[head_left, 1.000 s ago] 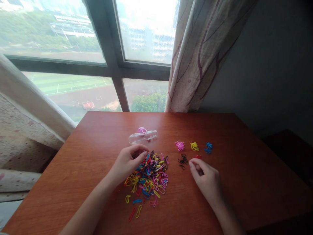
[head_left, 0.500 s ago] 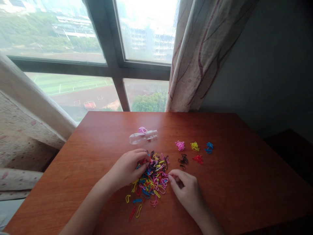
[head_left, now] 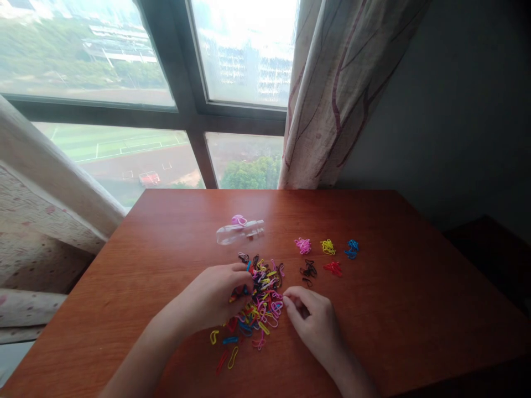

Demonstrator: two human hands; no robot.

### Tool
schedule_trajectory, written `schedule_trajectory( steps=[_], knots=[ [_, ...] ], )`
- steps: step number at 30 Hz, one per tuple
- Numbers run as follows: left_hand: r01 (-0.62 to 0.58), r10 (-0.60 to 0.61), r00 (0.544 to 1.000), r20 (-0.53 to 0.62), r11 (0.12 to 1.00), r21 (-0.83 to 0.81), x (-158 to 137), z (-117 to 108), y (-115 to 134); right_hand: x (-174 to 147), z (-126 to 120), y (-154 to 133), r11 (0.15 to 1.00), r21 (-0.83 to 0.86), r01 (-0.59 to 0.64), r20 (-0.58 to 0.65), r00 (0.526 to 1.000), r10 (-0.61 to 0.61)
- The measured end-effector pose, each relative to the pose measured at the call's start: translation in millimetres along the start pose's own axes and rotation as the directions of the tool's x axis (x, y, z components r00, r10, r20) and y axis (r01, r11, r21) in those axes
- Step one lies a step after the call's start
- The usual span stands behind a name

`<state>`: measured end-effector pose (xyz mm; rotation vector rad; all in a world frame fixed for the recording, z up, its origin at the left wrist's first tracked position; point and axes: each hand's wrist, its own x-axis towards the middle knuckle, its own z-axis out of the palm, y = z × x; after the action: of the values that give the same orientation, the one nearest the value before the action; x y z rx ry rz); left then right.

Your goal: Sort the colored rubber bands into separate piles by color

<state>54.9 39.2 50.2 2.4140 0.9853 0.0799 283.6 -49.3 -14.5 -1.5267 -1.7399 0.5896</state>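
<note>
A mixed pile of small rubber bands [head_left: 261, 312] in pink, yellow, blue, red and black lies on the wooden table. My left hand [head_left: 218, 293] reaches over the pile's left side, its fingers bent down among the bands. A gap with bands in it shows between thumb and fingers. At the pile's right edge is my right hand [head_left: 313, 315], thumb and forefinger pinched together beside pink bands. Whatever may be between those fingertips is too small to make out. Sorted little heaps sit to the right: pink bands [head_left: 302, 246], yellow bands [head_left: 328, 247], blue bands [head_left: 352, 249], black bands [head_left: 308, 269] and red bands [head_left: 333, 269].
Behind the pile lies a clear plastic bottle [head_left: 236, 232] on its side, with a pinkish-purple loop [head_left: 238, 220] by it. Several stray bands, among them a yellow band [head_left: 233, 357], lie in front. A window and curtains [head_left: 319, 110] stand beyond the table's [head_left: 415, 287] far edge.
My left hand has shifted down and slightly toward me over the pile, uncovering black bands at its top. My right hand keeps its pinch at about the same spot. The view has shifted slightly.
</note>
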Motion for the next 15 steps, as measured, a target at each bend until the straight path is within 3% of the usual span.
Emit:
schedule_trajectory(
  steps=[8, 15],
  knots=[
    [0.046, -0.05, 0.995, -0.091, 0.998, -0.04, 3.2, -1.0, -9.5, -0.7, 0.3, 1.4, 1.0, 0.026, -0.011, 0.001, 1.0, 0.011],
    [0.027, -0.084, 0.981, -0.176, 0.951, -0.308, -0.3, -7.2, -11.7, -1.1, -0.1, 1.2, 0.999, 0.042, -0.005, -0.01, 1.0, 0.005]
  ],
)
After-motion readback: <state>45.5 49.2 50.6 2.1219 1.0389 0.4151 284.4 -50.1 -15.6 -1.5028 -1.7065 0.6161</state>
